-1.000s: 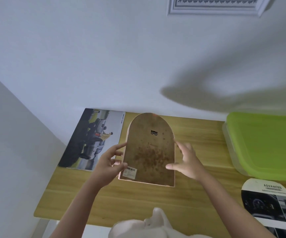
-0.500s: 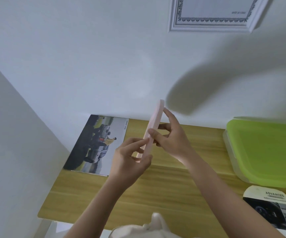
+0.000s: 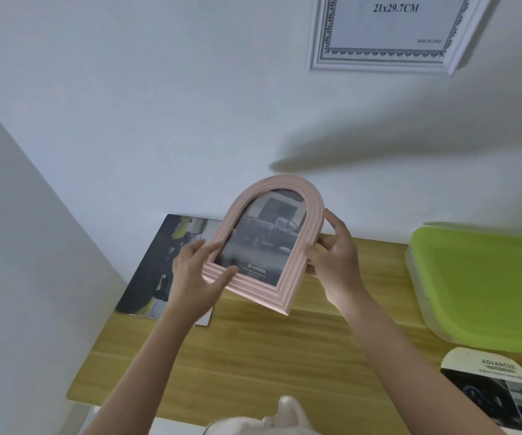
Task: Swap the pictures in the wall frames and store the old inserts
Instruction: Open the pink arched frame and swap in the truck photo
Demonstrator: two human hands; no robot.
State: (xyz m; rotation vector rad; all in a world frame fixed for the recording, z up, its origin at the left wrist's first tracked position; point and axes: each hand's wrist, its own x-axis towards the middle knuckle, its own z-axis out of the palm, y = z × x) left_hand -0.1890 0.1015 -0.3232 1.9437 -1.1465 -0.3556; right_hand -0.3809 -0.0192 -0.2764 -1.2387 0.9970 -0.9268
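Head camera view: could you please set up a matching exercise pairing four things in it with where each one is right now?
Things:
1. pink arched frame
2. white rectangular frame
3. green-lidded box
4. car picture

Places:
A. lying flat on the table's left end, by the wall
B. hanging on the wall, top of the view
C. held above the table between the left hand and right hand
D. sitting on the table's right end

Pairs: 1-C, 2-B, 3-D, 4-A
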